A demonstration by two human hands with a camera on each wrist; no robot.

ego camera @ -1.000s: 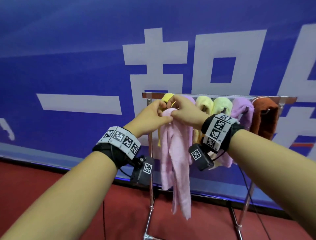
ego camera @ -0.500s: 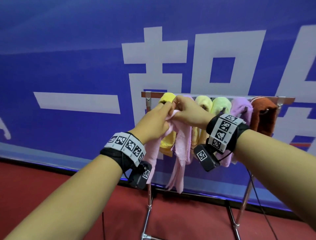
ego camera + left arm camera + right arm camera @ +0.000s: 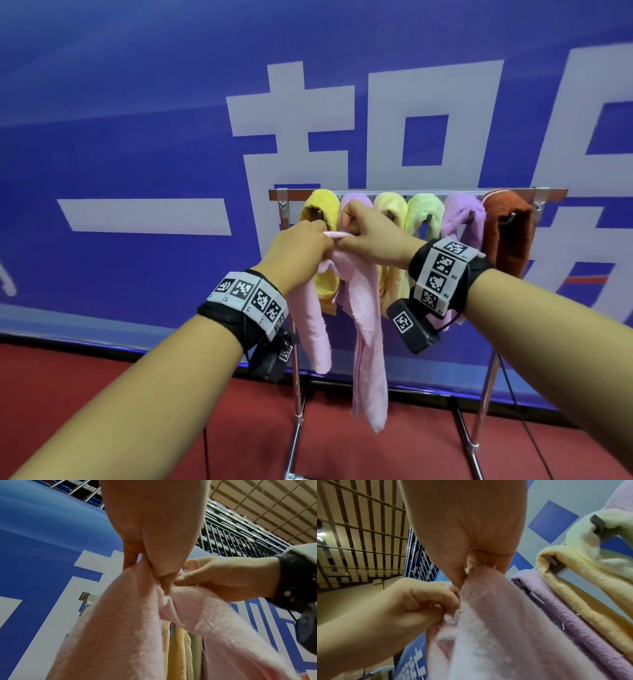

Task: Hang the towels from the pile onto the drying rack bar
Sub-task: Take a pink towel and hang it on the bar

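Head view shows both hands raised in front of the drying rack bar (image 3: 411, 192), pinching the top edge of a pale pink towel (image 3: 366, 329) between them. Left hand (image 3: 301, 250) has its fingers (image 3: 426, 601) curled tight on the towel's upper hem, and right hand (image 3: 373, 240) pinches the same hem just beside it, thumb and fingertips closed on the cloth, so the two hands nearly touch. From that grip the pale pink towel hangs down in two long folds in front of the rack, its lower ends well above the red floor (image 3: 102, 411); whether any part of it already rests on a hook cannot be told. Along the bar, left to right, hang a yellow towel (image 3: 318, 209), a lilac towel (image 3: 356, 200) partly hidden by the right hand, a light yellow towel (image 3: 390, 209), a green towel (image 3: 424, 212), a purple towel (image 3: 462, 216) and a brown towel (image 3: 507, 233), each draped over its own small hook. Right wrist view shows the lilac towel (image 3: 556, 601) and the light yellow towel (image 3: 582, 577) close behind the held cloth. A blue banner (image 3: 137, 102) with large white characters fills the background behind the rack.
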